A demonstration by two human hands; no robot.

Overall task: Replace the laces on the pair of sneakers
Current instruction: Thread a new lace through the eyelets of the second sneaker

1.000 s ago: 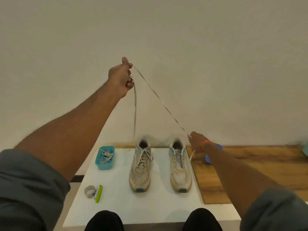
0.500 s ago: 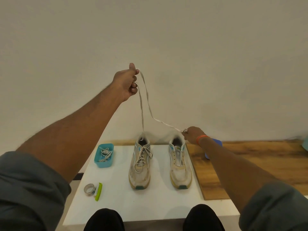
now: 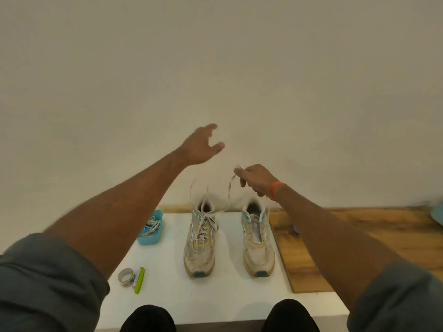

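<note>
Two worn white sneakers stand side by side on the white table (image 3: 227,298). The left sneaker (image 3: 201,243) is laced. The right sneaker (image 3: 257,243) shows bare eyelets. My right hand (image 3: 257,179), with an orange band at the wrist, pinches a loose pale lace (image 3: 230,188) above the right sneaker's heel; the lace hangs down slack and falls toward the left sneaker. My left hand (image 3: 202,146) is raised above the left sneaker, fingers spread, holding nothing.
A blue tray (image 3: 151,238) with several laces sits at the table's left. A tape roll (image 3: 125,276) and a green tool (image 3: 139,280) lie near the front left. A wooden board (image 3: 359,236) adjoins the table on the right. A plain wall stands behind.
My left hand has let go of the lace and dropped lower with fingers spread. The lace has gone slack and fallen. My right hand has risen and still pinches it.
</note>
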